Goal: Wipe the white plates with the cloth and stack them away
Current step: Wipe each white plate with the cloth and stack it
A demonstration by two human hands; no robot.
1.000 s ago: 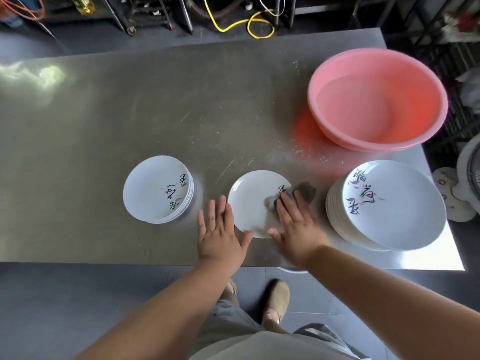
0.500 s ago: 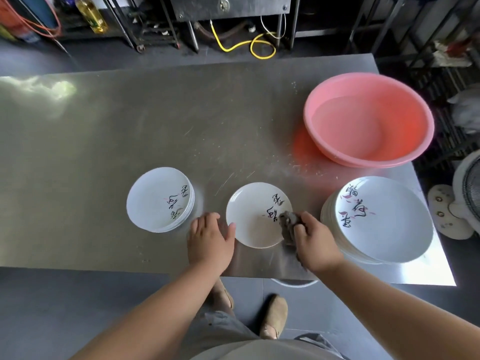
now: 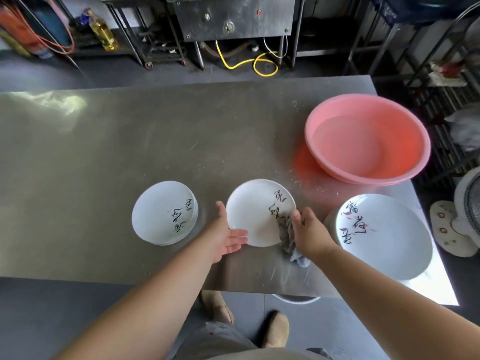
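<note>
Standing at the steel table, I have the pink basin at 1 o'clock from the plate I work on. The stack of large white plates is at 3 o'clock, and the stack of small plates is at 9 o'clock. The single small plate lies flat on the table between the two stacks.

Half a second ago my left hand was curled at the near edge of this plate. Now it is open with the palm turned up, and the straight fingers touch the rim at 7 o'clock. My right hand no longer presses flat. It grips the bunched grey cloth at 4 o'clock on the rim, and one end of the cloth trails onto the table.

I judge that the wiping of this plate is nearly finished. The next move is probably to lift it and put it on the small stack.
</note>
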